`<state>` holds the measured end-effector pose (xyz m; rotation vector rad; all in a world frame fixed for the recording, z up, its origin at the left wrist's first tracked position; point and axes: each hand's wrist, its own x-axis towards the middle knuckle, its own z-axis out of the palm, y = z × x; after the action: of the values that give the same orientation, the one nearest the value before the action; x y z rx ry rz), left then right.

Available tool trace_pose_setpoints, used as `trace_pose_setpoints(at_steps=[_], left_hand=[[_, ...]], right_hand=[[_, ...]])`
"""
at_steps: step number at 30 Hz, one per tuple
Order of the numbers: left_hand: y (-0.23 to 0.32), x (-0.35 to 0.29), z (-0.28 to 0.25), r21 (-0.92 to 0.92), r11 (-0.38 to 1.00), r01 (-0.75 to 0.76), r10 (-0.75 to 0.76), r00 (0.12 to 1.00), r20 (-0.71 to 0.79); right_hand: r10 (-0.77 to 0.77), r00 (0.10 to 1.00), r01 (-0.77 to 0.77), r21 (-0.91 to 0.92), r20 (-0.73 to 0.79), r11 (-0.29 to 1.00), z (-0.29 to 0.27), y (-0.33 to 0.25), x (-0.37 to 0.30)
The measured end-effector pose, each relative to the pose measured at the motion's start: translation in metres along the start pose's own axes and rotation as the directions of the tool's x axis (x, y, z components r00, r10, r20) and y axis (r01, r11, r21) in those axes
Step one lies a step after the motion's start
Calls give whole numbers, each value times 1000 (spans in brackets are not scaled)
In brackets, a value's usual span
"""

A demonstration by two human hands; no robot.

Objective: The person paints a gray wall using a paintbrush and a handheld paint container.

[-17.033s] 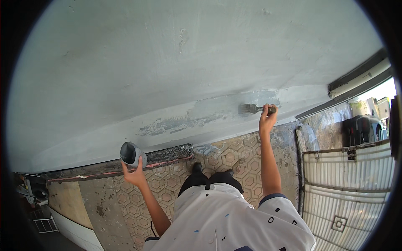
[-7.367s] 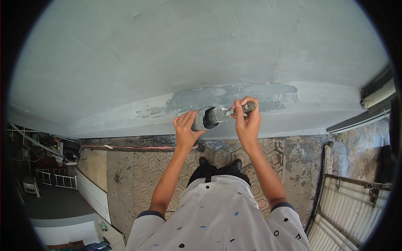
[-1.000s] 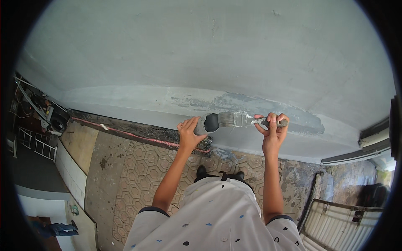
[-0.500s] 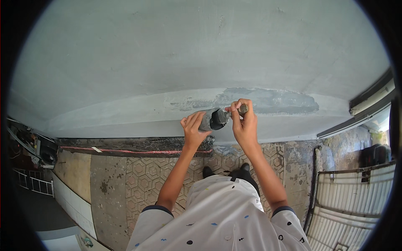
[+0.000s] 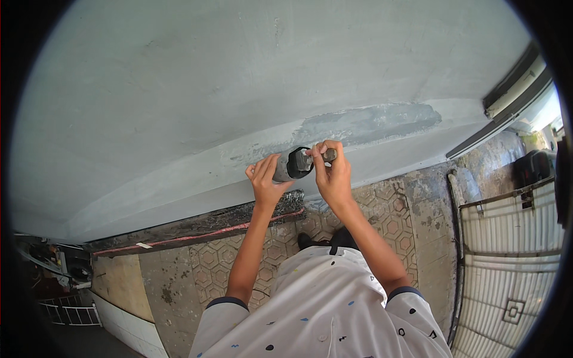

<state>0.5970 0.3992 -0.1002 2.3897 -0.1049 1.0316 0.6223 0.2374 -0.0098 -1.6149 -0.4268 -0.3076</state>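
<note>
The right hand (image 5: 334,179) pinches the brush (image 5: 303,160) in the mouth of the grey cup (image 5: 282,169) the left hand (image 5: 267,184) clasps, where further tilting could spill any contents.

"Where are both hands?"

"Out beyond the front hem of the shirt (image 5: 304,313), near each other but apart. The left hand (image 5: 267,182) is curled in a grip, fingers (image 5: 261,169) wrapped over, thumb on the side nearer the shirt."

"And the right?"

"The right hand (image 5: 333,179) is pinching, thumb and fingers bunched together."

"How do the arms lie?"

"The left forearm (image 5: 253,250) leaves the shirt's left sleeve leaning slightly inward; the right forearm (image 5: 375,250) slants inward more sharply from the shirt's right sleeve."
</note>
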Motion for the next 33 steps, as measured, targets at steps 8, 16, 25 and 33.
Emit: trace_pose_setpoints(at_steps=[8, 16, 25, 33], left_hand=[[23, 26, 42, -31, 999, -33, 35, 996, 85], [65, 57, 122, -10, 1000, -13, 14, 990, 141], [167, 109, 246, 94, 991, 98, -112, 982, 154], [240, 103, 339, 112, 948, 299, -296, 954, -50]], right_hand=[[275, 904, -127, 407, -328, 904, -80, 6, 10], [420, 810, -125, 579, -409, 805, -187, 60, 37], [331, 730, 47, 527, -598, 849, -358, 144, 118], [105, 902, -6, 231, -418, 973, -478, 293, 218]])
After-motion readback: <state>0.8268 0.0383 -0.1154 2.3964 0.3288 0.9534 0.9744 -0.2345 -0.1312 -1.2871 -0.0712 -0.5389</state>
